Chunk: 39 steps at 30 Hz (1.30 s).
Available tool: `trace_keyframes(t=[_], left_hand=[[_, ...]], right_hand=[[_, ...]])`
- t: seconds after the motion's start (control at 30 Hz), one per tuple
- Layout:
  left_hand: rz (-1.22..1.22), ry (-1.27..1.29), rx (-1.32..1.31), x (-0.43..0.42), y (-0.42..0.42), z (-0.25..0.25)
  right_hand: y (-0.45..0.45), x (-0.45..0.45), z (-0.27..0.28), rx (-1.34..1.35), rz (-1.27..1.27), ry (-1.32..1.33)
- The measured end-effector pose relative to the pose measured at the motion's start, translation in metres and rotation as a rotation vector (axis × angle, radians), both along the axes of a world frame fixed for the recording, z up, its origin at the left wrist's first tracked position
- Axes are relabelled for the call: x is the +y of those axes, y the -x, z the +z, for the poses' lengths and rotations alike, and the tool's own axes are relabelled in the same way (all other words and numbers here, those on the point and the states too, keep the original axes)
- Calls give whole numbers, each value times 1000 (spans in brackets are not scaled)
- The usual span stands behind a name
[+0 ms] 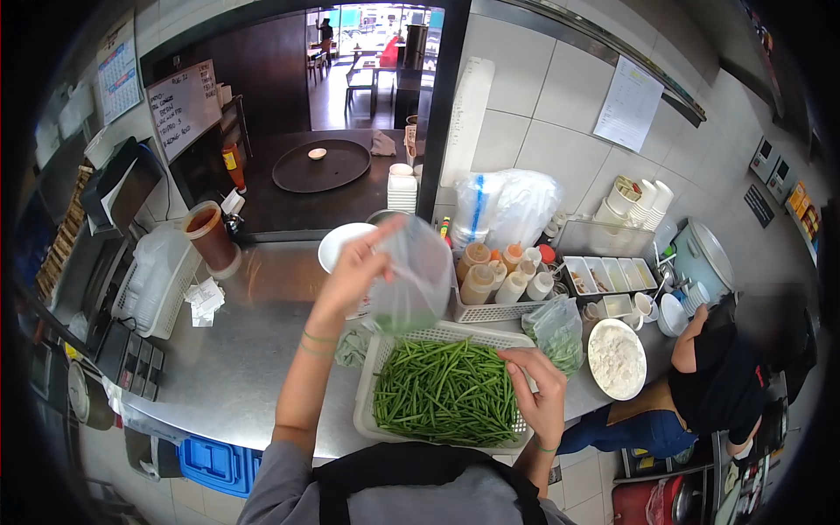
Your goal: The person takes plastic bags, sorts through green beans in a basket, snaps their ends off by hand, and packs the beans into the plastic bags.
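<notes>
Broad grey metal surface (262, 376): smooth, fairly glossy, streaked with reflections. Clear thin plastic bag (418, 262): filmy, shiny, creased (blurred, so finer texture unreadable). White rectangular plastic basket (365, 407): dull sheen, openwork walls. Slender green bean pods (442, 389): smooth, faintly lustrous. Heaped white powder (617, 354): matt, lumpy. Large round black tray (324, 178): low sheen. Pale square wall tiles (516, 66): smooth, glazed-looking. White rectangular wall sheet (630, 101): paper, flat finish. Lidded blue bin (214, 464): plastic, slight shine.

Basket (367, 402) of green beans (446, 389): left hand (360, 269) holds plastic bag (413, 269) above its far rim; right hand (541, 392) by its right rim.
</notes>
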State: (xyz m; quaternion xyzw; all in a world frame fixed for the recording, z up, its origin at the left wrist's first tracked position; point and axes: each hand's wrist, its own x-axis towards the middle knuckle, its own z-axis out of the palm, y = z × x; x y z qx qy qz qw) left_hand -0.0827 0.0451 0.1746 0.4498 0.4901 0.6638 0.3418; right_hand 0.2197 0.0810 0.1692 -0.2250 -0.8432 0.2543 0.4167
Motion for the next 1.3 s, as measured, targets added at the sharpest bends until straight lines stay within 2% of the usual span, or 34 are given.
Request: trace_keyframes(t=[0.03, 0.1, 0.27, 0.4, 0.5, 0.57, 0.63, 0.7, 0.8, 0.9, 0.93, 1.0, 1.13, 1.2, 1.3], left_hand=[[91, -117, -51, 7, 6, 10], [172, -140, -40, 19, 26, 21], [369, -293, 219, 42, 61, 12], [369, -83, 559, 27, 52, -28], [817, -233, 1051, 18, 14, -65], [980, -441, 1239, 9, -12, -87], [710, -365, 1233, 2, -41, -99], [274, -177, 1006, 13, -53, -117], [-97, 168, 963, 36, -53, -189], [-213, 319, 1071, 43, -66, -205], [-155, 262, 1124, 43, -72, -209], [-174, 402, 1130, 41, -76, -202], [-215, 415, 1219, 52, -78, -209], [-123, 388, 1215, 42, -87, -203], [-274, 455, 1101, 37, -90, -203]], right_hand=[[-2, 0, -5, -7, 2, 5], [-7, 0, -18, -20, 9, 17], [-17, -4, -30, -65, -15, 99], [-26, -6, -35, -61, -67, 137], [-29, -4, -41, -76, -91, 141], [-29, -2, -48, -63, -102, 141], [-27, 0, -55, -90, -115, 187], [-21, 8, -73, -95, -115, 209], [-10, 19, -111, -142, -134, 157], [2, 27, -149, -150, -174, 84], [5, 26, -160, -147, -204, 65], [9, 25, -181, -162, -261, 82], [10, 25, -178, -117, -303, 48], [8, 26, -185, -120, -321, 40], [10, 28, -199, -104, -330, 96]])
